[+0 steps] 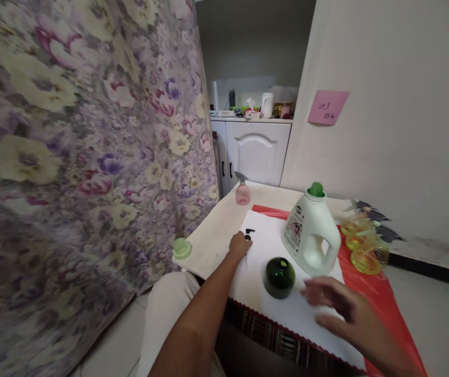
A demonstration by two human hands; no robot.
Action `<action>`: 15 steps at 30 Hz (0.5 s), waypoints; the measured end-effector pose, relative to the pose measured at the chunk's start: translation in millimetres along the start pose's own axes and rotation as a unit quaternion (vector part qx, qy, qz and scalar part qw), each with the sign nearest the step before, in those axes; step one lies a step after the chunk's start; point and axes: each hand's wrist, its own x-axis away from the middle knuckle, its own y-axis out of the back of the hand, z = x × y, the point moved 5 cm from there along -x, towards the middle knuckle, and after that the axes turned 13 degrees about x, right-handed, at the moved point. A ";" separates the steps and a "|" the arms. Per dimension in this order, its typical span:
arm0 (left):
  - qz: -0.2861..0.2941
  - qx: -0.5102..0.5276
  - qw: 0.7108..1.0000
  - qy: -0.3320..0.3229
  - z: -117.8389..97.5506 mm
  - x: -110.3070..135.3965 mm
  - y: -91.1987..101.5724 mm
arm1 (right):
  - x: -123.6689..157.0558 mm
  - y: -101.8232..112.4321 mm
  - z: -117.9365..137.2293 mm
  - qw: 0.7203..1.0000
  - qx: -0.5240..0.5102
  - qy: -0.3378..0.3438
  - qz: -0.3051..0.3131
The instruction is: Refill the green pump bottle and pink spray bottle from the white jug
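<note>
My left hand rests closed at the left edge of a white sheet, right next to a small black pump head; whether it grips the pump I cannot tell. My right hand hovers over the sheet with fingers spread, blurred, holding nothing, just right of a dark green round bottle. A white detergent jug with a green cap stands behind the green bottle.
A pink spray bottle stands at the table's far left. A pale green lid lies at the left corner. Yellow spray bottles sit on red plastic at right. Floral curtain at left, white wall right, cabinet behind.
</note>
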 end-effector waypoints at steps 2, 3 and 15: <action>0.018 0.043 0.999 -0.008 0.9 1.8 3.5 | -6.3 -8.8 -14.6 1.000 -0.003 -0.027 -0.011; 0.023 0.068 0.997 -0.018 1.2 4.8 6.2 | -9.8 -15.7 -22.7 0.999 -0.005 -0.040 -0.019; 0.007 0.352 0.913 -0.205 -20.5 122.4 45.1 | -43.2 -75.3 -48.6 0.999 0.013 -0.013 -0.041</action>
